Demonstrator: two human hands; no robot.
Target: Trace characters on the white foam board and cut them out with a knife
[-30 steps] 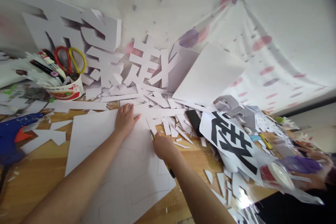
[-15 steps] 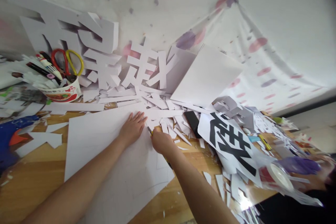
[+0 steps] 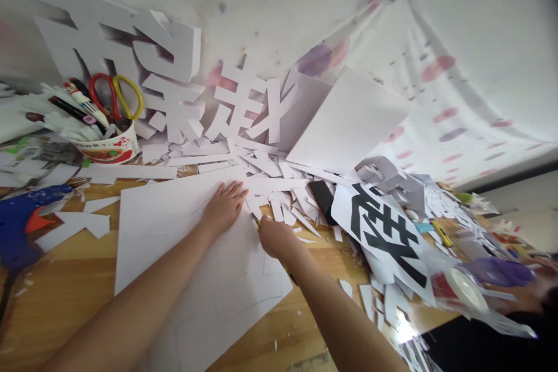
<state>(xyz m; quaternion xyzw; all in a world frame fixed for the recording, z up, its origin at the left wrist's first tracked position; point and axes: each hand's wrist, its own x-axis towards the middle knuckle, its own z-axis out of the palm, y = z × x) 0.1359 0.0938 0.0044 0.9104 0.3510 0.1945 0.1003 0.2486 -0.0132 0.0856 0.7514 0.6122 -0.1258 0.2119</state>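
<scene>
shifted along the big flat white sheet (image 3: pixel 196 267), the left hand (image 3: pixel 224 207) now lies closer to the right hand (image 3: pixel 276 237) than before. the pale wooden table (image 3: pixel 65 285) bears the sheet. beyond the sheet stand white cut-out characters (image 3: pixel 172 106); to its right lies paper printed with a black character (image 3: pixel 383 232). on the sheet, the left grip is flat, fingers slightly apart, holding nothing; the right grip closes around a slim yellow-and-black knife (image 3: pixel 257 221), tip near the sheet's far right edge.
</scene>
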